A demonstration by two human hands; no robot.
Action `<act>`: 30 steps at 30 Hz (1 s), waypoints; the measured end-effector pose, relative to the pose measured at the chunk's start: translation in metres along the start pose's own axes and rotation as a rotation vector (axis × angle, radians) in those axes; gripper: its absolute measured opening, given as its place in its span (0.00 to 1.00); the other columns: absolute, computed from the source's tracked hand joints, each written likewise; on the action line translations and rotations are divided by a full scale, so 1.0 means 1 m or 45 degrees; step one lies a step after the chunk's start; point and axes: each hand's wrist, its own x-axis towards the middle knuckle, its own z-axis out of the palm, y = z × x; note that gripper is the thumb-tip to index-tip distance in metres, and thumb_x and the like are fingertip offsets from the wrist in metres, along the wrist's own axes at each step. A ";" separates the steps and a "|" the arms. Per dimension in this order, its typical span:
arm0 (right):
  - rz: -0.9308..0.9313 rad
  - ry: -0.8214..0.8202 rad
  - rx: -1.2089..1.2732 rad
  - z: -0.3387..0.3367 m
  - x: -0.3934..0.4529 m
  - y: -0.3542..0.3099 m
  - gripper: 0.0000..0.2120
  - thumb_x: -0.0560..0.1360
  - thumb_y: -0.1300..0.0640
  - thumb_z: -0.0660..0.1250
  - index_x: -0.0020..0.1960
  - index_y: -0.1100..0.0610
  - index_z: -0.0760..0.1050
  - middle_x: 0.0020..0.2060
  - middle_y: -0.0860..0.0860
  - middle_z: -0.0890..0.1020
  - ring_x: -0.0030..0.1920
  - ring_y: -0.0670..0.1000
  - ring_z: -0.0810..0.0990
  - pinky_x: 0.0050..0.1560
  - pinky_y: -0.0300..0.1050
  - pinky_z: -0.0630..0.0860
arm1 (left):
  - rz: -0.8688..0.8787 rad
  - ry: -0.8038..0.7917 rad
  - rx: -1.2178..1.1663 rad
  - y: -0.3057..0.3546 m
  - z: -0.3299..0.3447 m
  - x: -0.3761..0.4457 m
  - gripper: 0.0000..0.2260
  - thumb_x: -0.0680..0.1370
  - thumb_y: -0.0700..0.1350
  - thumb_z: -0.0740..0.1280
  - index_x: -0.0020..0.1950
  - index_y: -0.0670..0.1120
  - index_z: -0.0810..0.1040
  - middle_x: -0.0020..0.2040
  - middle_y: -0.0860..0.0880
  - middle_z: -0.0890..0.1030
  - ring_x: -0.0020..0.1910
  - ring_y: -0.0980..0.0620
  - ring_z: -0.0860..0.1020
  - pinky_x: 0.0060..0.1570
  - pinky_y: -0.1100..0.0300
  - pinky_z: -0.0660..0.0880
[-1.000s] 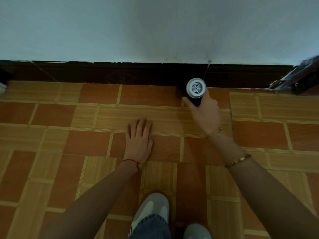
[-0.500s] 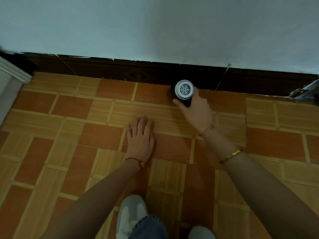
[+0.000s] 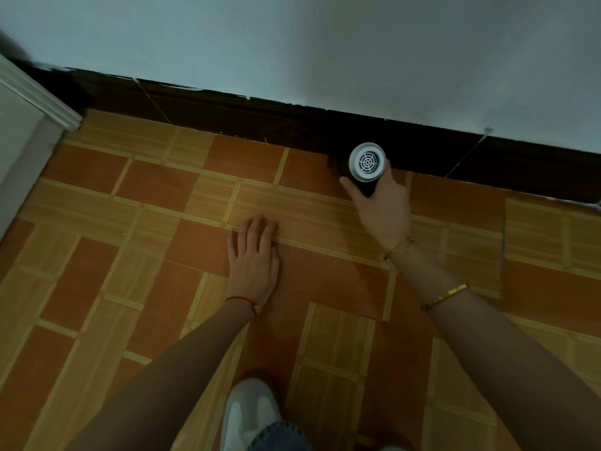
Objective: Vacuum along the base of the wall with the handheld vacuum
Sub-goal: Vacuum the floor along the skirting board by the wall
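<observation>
The right hand (image 3: 383, 209) is wrapped around the dark body of a small handheld vacuum with a round white vented end cap (image 3: 367, 162), its far end at the dark brown baseboard (image 3: 227, 115) under the pale blue-grey wall (image 3: 292, 43). The left hand (image 3: 255, 262) lies flat, fingers together, holding nothing, on the orange and tan patterned tile floor (image 3: 97, 255). A white sneaker (image 3: 247, 415) shows at the bottom edge.
</observation>
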 end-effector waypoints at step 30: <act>-0.371 -0.262 0.027 0.131 0.053 -0.109 0.35 0.71 0.34 0.65 0.70 0.55 0.67 0.57 0.52 0.82 0.56 0.54 0.82 0.48 0.55 0.81 | -0.082 -0.021 -0.121 -0.012 -0.003 0.001 0.24 0.81 0.51 0.51 0.76 0.47 0.64 0.76 0.45 0.65 0.77 0.44 0.59 0.74 0.37 0.51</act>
